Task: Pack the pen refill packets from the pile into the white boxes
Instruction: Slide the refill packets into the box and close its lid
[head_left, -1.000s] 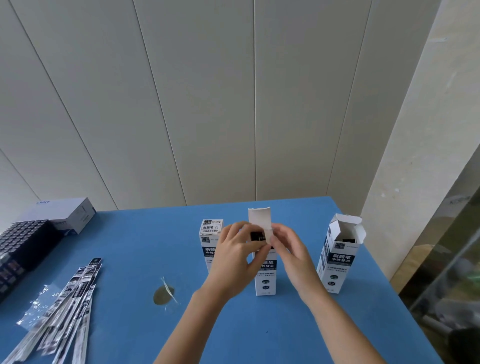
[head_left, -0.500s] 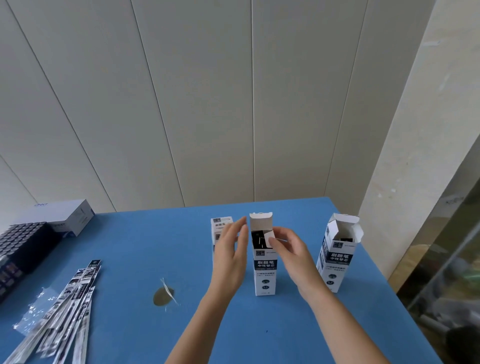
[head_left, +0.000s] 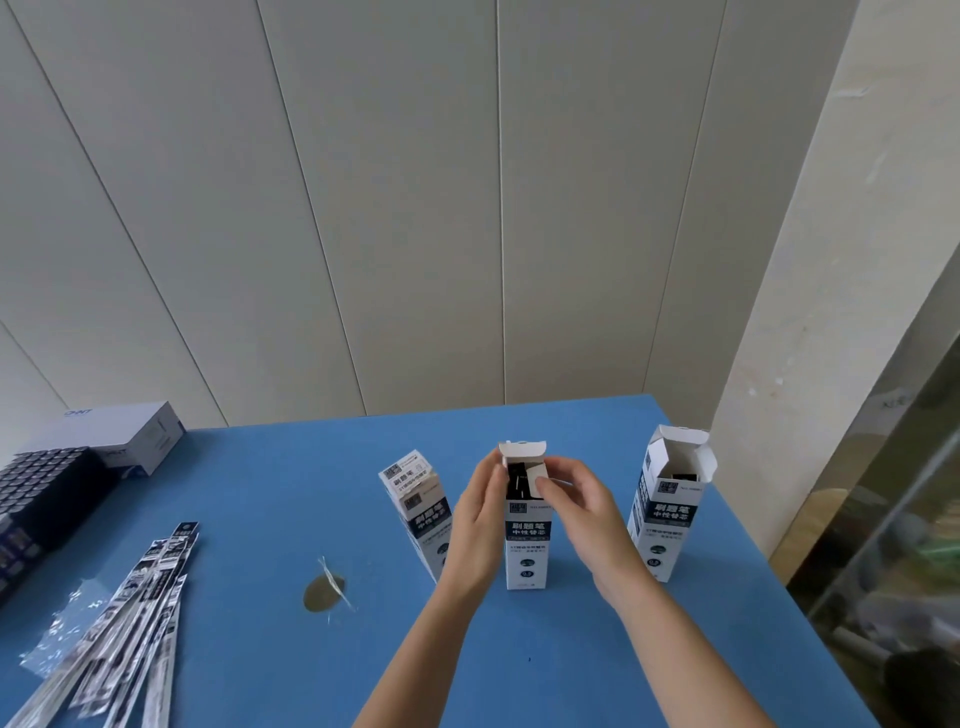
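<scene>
A: Where are the packets (head_left: 130, 613) lying?
B: They're piled on the table's (head_left: 260, 519) near left, well apart from the boxes.
A: And the hands?
B: The right hand (head_left: 582, 512) is pinching the middle box's (head_left: 525, 540) side flap (head_left: 537, 474). The left hand (head_left: 475, 525) is touching its top-left edge; I can't tell if it's gripping.
A: Around them?
B: A closed box (head_left: 418, 499) is leaning at left, an open box (head_left: 667, 509) is standing at right, and a grey box (head_left: 124, 434) is sitting far left.

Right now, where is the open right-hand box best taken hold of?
The right-hand box stands upright, touching nothing, its open top flaps flimsy-looking. So probably take your grip round its mid-body at the dark label, coming from the near side.
</scene>
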